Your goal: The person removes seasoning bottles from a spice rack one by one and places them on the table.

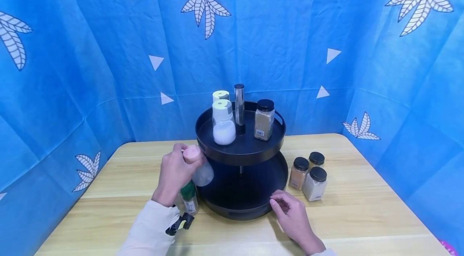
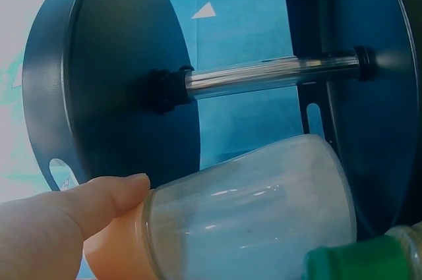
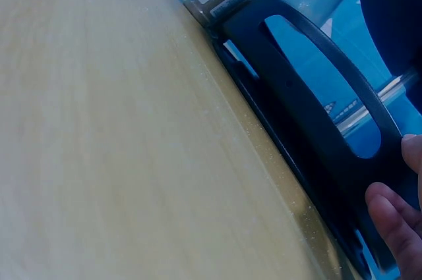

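Pink-capped jar [image 1: 204, 173] held at two-tier tray [image 1: 246, 159]

The left hand [image 1: 176, 173] pinches the tilted jar's cap at the lower tier's [image 1: 242, 214] left edge, near a green-capped spice jar [image 1: 190, 199]. White-capped bottles [image 1: 224, 127] and a black-capped jar [image 1: 264, 123] stand above. The right hand's [image 1: 291, 215] fingers bend at the lower rim; whether pinching, unclear. Rightmost stand three black-capped jars [image 1: 314, 185].

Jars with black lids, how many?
4: one clear, square black-lidded jar on the round black upper tray, three more to its right on the pale wooden table. Others may be hidden.
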`<state>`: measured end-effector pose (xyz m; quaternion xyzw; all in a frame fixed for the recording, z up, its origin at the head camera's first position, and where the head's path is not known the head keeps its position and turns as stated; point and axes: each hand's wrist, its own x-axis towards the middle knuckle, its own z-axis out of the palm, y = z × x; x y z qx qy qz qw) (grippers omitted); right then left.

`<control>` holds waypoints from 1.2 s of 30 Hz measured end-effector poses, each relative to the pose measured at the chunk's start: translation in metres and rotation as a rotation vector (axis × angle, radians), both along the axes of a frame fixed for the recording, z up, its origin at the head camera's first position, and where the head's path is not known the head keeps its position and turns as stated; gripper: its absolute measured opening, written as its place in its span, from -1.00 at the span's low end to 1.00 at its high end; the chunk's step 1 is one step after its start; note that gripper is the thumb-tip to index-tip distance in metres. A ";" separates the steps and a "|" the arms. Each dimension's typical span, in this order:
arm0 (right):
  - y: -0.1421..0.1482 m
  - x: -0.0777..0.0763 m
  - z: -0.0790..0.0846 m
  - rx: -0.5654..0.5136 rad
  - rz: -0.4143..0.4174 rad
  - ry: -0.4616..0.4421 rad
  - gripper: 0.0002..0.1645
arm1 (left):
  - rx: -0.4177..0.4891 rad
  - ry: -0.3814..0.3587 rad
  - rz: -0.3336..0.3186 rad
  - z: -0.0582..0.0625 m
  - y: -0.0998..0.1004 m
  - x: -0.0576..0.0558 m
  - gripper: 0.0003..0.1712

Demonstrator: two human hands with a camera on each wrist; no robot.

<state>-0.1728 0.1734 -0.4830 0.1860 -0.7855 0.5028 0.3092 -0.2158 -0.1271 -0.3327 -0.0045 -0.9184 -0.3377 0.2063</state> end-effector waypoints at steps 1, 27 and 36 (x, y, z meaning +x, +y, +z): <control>0.000 0.000 0.000 0.000 0.000 0.002 -0.76 | 0.000 0.002 0.001 0.000 0.000 0.000 -0.33; 0.000 0.001 0.002 -0.009 -0.011 -0.019 -0.76 | 0.006 0.073 0.015 0.012 -0.005 0.000 -0.25; 0.001 0.000 0.000 -0.002 -0.012 -0.025 -0.75 | 0.007 0.066 0.017 0.016 -0.005 0.003 -0.28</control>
